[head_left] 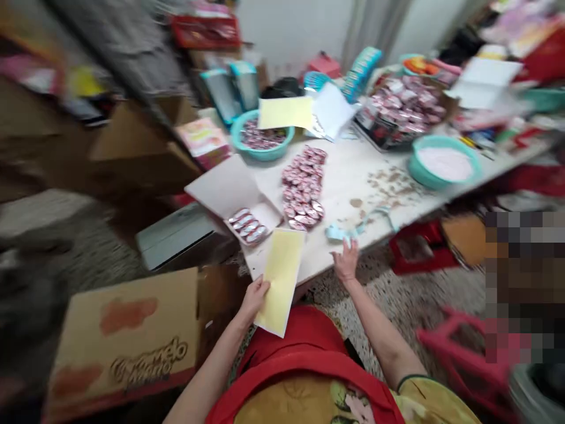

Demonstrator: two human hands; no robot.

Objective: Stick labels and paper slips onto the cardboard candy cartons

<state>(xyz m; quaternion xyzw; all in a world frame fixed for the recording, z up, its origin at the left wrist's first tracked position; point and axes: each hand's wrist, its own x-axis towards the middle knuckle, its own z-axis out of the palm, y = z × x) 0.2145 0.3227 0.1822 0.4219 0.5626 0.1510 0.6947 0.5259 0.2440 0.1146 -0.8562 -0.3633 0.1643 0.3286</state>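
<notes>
A long pale yellow sheet (281,277) hangs over the table's front edge, its side pinched in my left hand (255,299). Just beyond it stands an open white box (232,200) holding a short row of shiny pink-and-silver wrapped sweets (248,225). My right hand (346,259) is at the table edge, fingers apart, beside a light blue strip (338,232); whether the fingertips touch the strip cannot be made out. A long pile of the same wrapped sweets (304,182) lies on the table between the box and the strip.
Behind the pile are a turquoise basin (265,154) of sweets under another yellow sheet (286,112), and a heaped tray (406,112). Another basin (445,162) holds something whitish. Brown crumbs (392,182) dot the table. A carton (128,335) stands left, a pink stool (463,347) right.
</notes>
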